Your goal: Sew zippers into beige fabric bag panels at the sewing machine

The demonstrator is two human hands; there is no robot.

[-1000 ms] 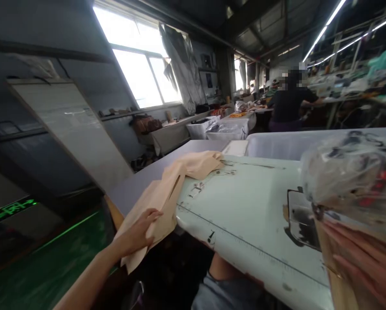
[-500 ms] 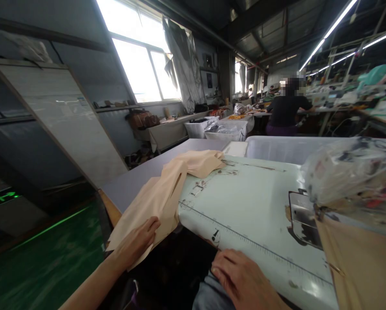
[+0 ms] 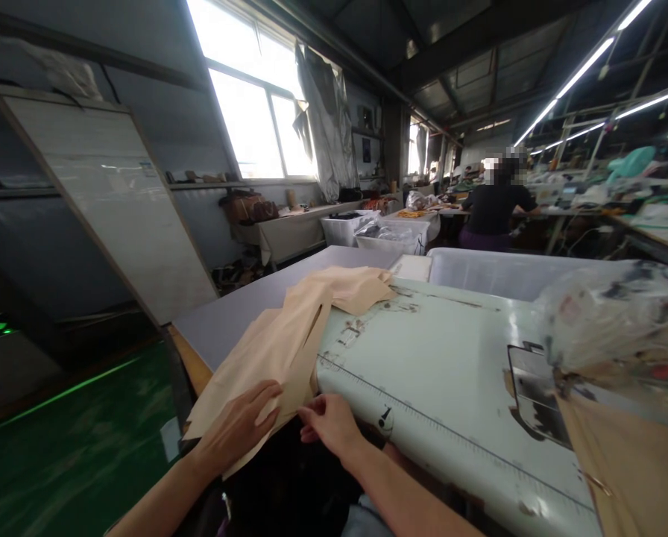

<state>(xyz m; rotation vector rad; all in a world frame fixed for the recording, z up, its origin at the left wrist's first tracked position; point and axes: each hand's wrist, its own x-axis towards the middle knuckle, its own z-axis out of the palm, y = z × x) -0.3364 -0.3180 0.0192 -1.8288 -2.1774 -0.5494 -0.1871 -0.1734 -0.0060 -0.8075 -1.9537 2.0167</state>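
Observation:
Beige fabric pieces (image 3: 267,347) lie in a loose stack over the left end of the pale green sewing machine bed (image 3: 440,365) and the grey tabletop beside it. My left hand (image 3: 244,421) rests flat on the stack's near part, fingers extended. At the stack's near right edge, my right hand (image 3: 331,425) has thumb and fingertips pinched on the fabric edge. How many layers it grips cannot be seen. More beige fabric (image 3: 641,455) sits at the right, by the metal needle plate (image 3: 540,395).
Clear plastic wraps the machine head (image 3: 613,321) at the right. Behind the bed stands a translucent bin (image 3: 490,268); white bins (image 3: 393,235) are farther back. A whiteboard (image 3: 104,194) leans at the left. A person in black (image 3: 496,209) sits in the distance.
My right hand has moved left and forward from beside my lap to the fabric's edge and pinched it. My left hand has flattened out on the stack. The view has shifted slightly.

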